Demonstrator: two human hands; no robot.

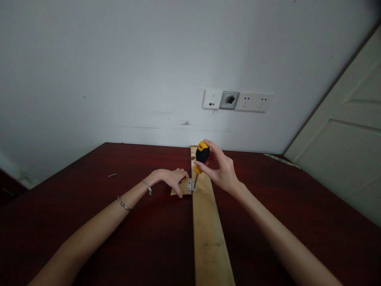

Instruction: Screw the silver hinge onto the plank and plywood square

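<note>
My right hand (222,169) grips the black and yellow handle of a screwdriver (201,157), held nearly upright. Its tip rests on a small metal hinge (190,185) at the left edge of a long pale wooden plank (208,226). My left hand (170,178) lies over a small wooden block (180,190) beside the plank, fingers pressed down on it right next to the hinge. The block is mostly hidden under the fingers.
The plank lies lengthwise on a dark red-brown table (89,206) against a white wall. A loose screw or nail (112,174) lies at the far left. Wall sockets (238,101) sit above the table. A pale door (345,139) stands at the right.
</note>
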